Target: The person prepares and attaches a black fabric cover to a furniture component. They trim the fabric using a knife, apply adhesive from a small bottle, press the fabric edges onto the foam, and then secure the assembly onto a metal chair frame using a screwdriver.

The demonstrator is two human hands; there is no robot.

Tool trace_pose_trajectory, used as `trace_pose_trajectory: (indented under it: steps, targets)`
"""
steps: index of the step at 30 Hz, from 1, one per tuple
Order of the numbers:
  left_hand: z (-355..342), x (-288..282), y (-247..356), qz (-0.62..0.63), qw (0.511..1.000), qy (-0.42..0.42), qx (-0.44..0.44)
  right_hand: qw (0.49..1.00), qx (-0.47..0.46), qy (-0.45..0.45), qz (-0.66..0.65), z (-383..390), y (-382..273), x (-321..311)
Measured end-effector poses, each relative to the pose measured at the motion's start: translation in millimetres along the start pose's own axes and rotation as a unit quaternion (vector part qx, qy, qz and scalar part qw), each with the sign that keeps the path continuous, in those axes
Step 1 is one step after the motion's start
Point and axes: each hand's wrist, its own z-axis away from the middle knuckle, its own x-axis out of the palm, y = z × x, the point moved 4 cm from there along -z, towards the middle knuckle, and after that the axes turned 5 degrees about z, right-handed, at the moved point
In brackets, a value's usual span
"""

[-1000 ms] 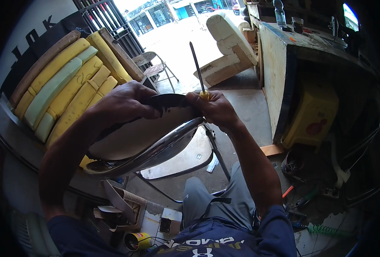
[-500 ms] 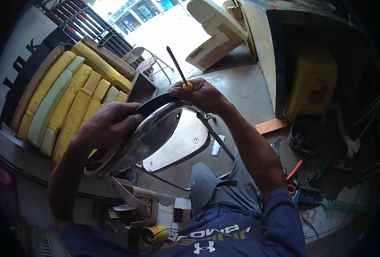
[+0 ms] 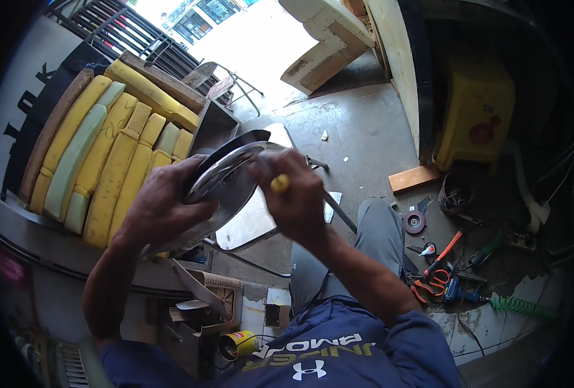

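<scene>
In front of me my left hand (image 3: 167, 204) grips the near-left edge of a curved, shiny metal-rimmed piece (image 3: 216, 178), its fingers over the rim and the thumb on the inner side. A black strip (image 3: 235, 147) runs along its top and stands up at the far end. My right hand (image 3: 292, 197), slightly smeared, is closed round a screwdriver (image 3: 280, 183), of which only the yellow handle shows; the shaft is hidden. Its fingers are at the rim's right end. Below is a pale, rounded chair panel (image 3: 245, 223) with a metal tube leg (image 3: 340, 211).
Yellow and green foam pads (image 3: 115, 152) are stacked at the left. A folding chair (image 3: 225, 84) stands farther off. On the right floor lie a wooden block (image 3: 414, 178), a grinding disc (image 3: 414, 222), orange-handled scissors (image 3: 434, 282) and a green coiled hose (image 3: 519, 306). A cardboard box (image 3: 232, 304) is near me.
My right hand has moved down and toward me and turned, so the screwdriver's shaft no longer shows. The far end of the black strip is now uncovered. My left hand keeps its grip.
</scene>
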Motion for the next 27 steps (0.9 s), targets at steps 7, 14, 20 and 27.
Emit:
trace_pose_trajectory:
  steps: [7,14,20,27]
  targets:
    - [-0.7,2.7,-8.8,-0.019,1.000,0.013,-0.015,0.999,-0.031,0.003,-0.003,12.1,-21.6,21.8]
    - [0.7,-0.6,-4.1,-0.021,0.999,-0.017,-0.025,0.999,-0.035,-0.001,0.030,8.5,-24.2,24.6]
    - [-2.5,1.1,-0.6,0.015,0.999,-0.036,-0.035,0.998,-0.029,0.007,0.060,13.9,-28.8,28.9]
    - [-1.5,-2.2,-4.6,-0.002,0.999,-0.042,0.016,0.988,-0.124,0.027,0.093,14.6,-32.0,28.3]
